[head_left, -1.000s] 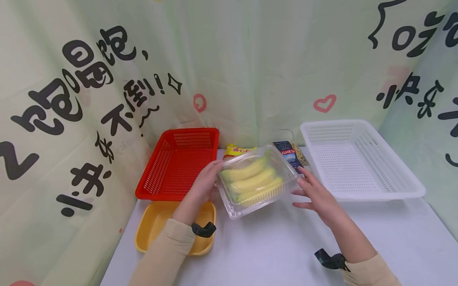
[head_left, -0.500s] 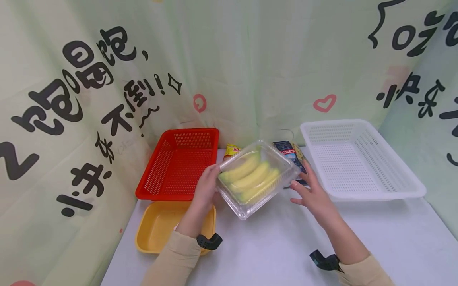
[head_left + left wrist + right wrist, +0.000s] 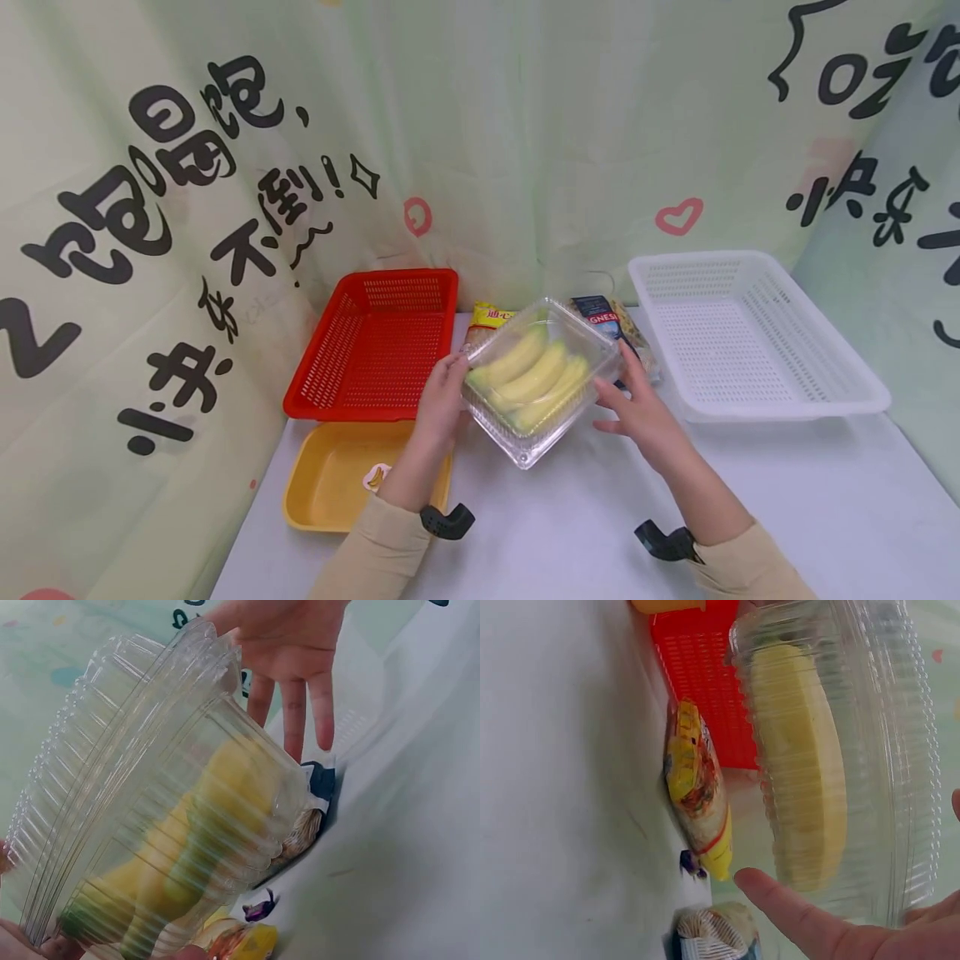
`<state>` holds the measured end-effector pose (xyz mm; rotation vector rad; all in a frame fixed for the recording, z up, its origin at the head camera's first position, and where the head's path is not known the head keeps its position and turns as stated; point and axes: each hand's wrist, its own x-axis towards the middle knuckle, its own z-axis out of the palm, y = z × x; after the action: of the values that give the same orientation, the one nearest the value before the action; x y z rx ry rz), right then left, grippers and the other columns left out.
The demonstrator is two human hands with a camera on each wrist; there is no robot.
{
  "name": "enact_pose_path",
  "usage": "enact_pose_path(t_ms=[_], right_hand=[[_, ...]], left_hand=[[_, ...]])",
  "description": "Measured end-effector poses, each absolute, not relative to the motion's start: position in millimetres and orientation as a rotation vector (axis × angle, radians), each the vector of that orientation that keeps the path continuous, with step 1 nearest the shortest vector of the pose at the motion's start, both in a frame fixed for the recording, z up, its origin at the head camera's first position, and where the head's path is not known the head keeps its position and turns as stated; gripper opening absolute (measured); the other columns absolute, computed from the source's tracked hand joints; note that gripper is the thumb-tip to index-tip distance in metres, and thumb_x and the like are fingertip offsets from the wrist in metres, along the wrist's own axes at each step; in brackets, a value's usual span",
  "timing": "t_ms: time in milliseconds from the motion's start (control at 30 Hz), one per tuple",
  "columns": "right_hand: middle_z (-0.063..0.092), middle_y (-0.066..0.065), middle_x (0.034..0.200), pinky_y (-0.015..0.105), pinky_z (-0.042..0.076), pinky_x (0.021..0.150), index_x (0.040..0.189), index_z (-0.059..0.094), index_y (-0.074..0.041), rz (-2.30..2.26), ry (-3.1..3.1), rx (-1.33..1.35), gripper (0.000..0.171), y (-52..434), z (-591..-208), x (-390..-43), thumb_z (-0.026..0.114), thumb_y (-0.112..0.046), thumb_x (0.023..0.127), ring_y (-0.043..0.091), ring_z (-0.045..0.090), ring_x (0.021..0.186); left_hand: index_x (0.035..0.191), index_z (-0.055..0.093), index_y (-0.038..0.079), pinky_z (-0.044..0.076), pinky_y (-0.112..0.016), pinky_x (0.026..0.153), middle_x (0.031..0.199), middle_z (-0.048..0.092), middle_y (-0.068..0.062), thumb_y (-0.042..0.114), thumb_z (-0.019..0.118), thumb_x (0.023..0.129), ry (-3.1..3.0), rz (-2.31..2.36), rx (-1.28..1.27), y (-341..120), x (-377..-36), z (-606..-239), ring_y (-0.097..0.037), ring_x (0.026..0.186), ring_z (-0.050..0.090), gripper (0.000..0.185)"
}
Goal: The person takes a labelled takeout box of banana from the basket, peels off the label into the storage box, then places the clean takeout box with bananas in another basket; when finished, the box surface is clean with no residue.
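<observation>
Pale green curtains printed with black characters hang behind a white table (image 3: 570,517). Above it, the left hand (image 3: 442,400) grips the left edge of a clear clamshell box (image 3: 542,379) of bananas (image 3: 528,379), fingers curled round the rim, the box tilted and lifted off the surface. The right hand (image 3: 637,408) sits just beside the box's right side, fingers straight and slightly spread; whether they touch it I cannot tell. Beyond the fingertips lie a yellow packet (image 3: 491,318) and a dark blue packet (image 3: 611,321). Left of the left fingers stand a red basket (image 3: 375,342) and a yellow tray (image 3: 330,483); right of the right fingers, a white basket (image 3: 742,333)
</observation>
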<state>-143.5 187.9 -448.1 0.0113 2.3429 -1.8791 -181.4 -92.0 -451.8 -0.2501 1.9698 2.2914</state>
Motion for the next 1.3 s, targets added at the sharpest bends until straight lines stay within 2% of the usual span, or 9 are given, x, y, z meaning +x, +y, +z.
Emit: enact_pose_path(t_ms=[167,433,767,1033,1133,1300], right_hand=[[-0.007,0.022,0.165,0.05,0.059,0.084,0.156,-0.013,-0.039,-1.947,2.32,0.075,0.091,182.2,-447.4,-146.6,0.056,-0.048,0.097,0.052,0.052,0.124],[-0.015,0.017,0.165,0.049,0.06,0.081,0.155,-0.014,-0.044,-1.97,2.303,0.143,0.091,178.2,-447.0,-149.5,0.056,-0.049,0.097,0.052,0.052,0.123],[-0.024,0.007,0.164,0.049,0.059,0.082,0.154,-0.016,-0.044,-2.026,2.235,0.188,0.092,177.1,-444.8,-152.6,0.055,-0.048,0.097,0.054,0.037,0.136],[-0.022,0.004,0.165,0.048,0.059,0.082,0.156,-0.011,-0.043,-2.066,2.183,0.212,0.085,180.4,-442.2,-154.8,0.053,-0.041,0.1,0.052,0.035,0.137],[-0.021,0.003,0.165,0.047,0.06,0.082,0.155,-0.009,-0.045,-2.067,2.182,0.203,0.083,182.1,-440.3,-155.2,0.052,-0.04,0.1,0.053,0.035,0.137],[-0.018,0.004,0.166,0.049,0.06,0.081,0.156,-0.008,-0.042,-2.053,2.19,0.179,0.081,184.4,-436.9,-155.0,0.051,-0.039,0.101,0.054,0.036,0.136]], left_hand=[[0.139,0.05,0.021,0.06,-0.041,0.076,0.13,0.057,-0.011,0.046,0.053,0.098,1.997,2.246,-0.245,-88.8,-176.5,-452.8,-0.021,0.095,0.063,0.048],[0.138,0.049,0.022,0.06,-0.045,0.079,0.127,0.057,-0.011,0.05,0.054,0.097,2.064,2.197,-0.206,-87.4,-172.8,-455.2,-0.022,0.092,0.065,0.05],[0.142,0.046,0.019,0.061,-0.046,0.076,0.129,0.056,-0.015,0.047,0.053,0.098,2.063,2.188,-0.181,-84.6,-171.7,-458.2,-0.021,0.091,0.066,0.052],[0.139,0.045,0.018,0.06,-0.05,0.078,0.13,0.054,-0.016,0.047,0.054,0.098,2.046,2.087,-0.131,-88.1,-172.8,-455.9,-0.022,0.09,0.065,0.051],[0.143,0.045,0.021,0.059,-0.049,0.082,0.134,0.052,-0.014,0.049,0.052,0.098,2.05,2.021,-0.069,-93.8,-177.4,-452.2,-0.023,0.094,0.064,0.054],[0.147,0.042,0.038,0.056,-0.044,0.092,0.148,0.046,0.0,0.053,0.047,0.099,2.138,1.854,0.071,-106.2,-189.6,-443.8,-0.024,0.109,0.061,0.051]])
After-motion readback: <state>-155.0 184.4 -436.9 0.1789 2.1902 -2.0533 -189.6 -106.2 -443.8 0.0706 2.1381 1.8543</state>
